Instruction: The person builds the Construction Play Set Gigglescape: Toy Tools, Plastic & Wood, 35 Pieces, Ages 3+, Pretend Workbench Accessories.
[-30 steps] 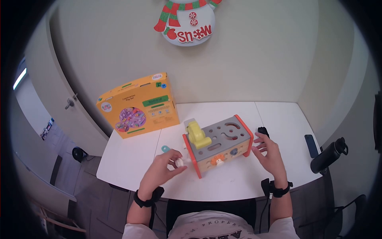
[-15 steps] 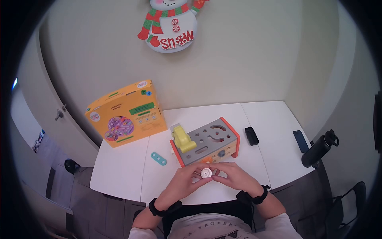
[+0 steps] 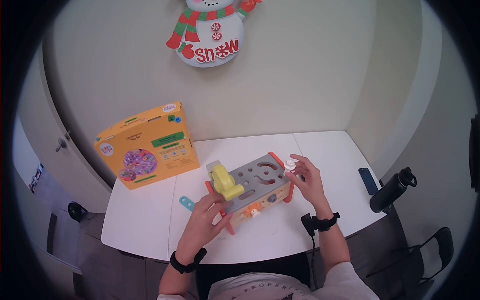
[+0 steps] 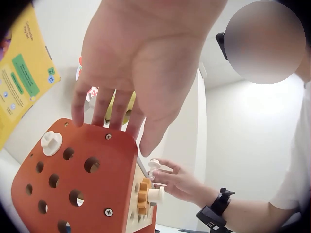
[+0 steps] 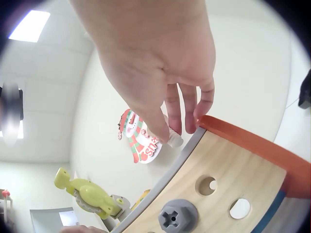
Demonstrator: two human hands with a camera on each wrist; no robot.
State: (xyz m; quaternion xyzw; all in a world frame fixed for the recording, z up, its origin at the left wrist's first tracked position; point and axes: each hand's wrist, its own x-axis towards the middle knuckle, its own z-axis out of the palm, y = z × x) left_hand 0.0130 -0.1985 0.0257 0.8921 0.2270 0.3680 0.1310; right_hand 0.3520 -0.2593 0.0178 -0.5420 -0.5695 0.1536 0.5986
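A toy workbench with a grey top [image 3: 250, 181] and red end panels [image 4: 73, 179] stands on the table. The left hand [image 3: 204, 222] rests on its left end with fingers extended over the edge, beside a yellow-green toy [image 3: 223, 182]. At the right end, the right hand [image 3: 309, 182] pinches a white screw-like piece [image 3: 290, 165] between thumb and fingers, above the panel's top edge. An orange gear [image 3: 252, 209] and a grey bolt [image 5: 178, 216] sit on the wooden front. In the left wrist view, a white piece [image 4: 51, 142] sits in the left panel.
A yellow box [image 3: 147, 150] stands at the back left of the white table [image 3: 135, 220]. A teal strip [image 3: 186, 203] lies left of the workbench. A phone [image 3: 368, 181] and a black bottle [image 3: 392, 191] are at the right edge.
The hands, together in front of the workbench half a second ago, have separated. The right hand has moved right and up with the white piece; the left has moved to the workbench's left end.
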